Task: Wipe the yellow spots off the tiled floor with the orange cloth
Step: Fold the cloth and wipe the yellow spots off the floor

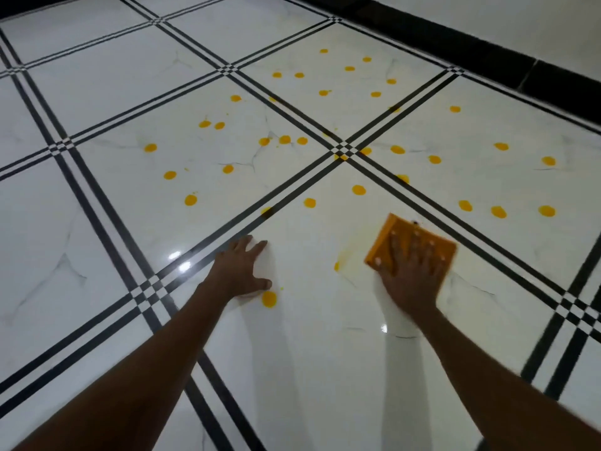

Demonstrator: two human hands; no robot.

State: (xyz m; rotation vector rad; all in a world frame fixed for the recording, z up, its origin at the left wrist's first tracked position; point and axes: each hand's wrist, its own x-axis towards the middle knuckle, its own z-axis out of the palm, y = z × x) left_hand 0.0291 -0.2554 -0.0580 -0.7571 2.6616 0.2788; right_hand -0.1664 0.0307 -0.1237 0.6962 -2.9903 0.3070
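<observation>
Orange cloth [410, 244] is lying flat on the near tile of the floor [130, 222]; right hand [410, 271] pressing it, fingers spread. Left hand [242, 271] resting open beside a yellow spot [269, 299]. Many spots [357, 190] sitting farther out.

- One orange cloth [390, 237], a flat square on the tiled floor [97, 222].
- Two hands, both yours: your right hand [410, 275] on the cloth, your left hand [239, 271] to the left of the cloth.
- About thirty-five yellow spots [358, 190] in all; the farthest ones are too small for an exact count.
- Of those, one large spot [269, 299] lies left of the cloth and nearer to you.
- One smeared spot [337, 265] sits just beside the cloth's left edge.
- All the other spots lie beyond the cloth.
</observation>
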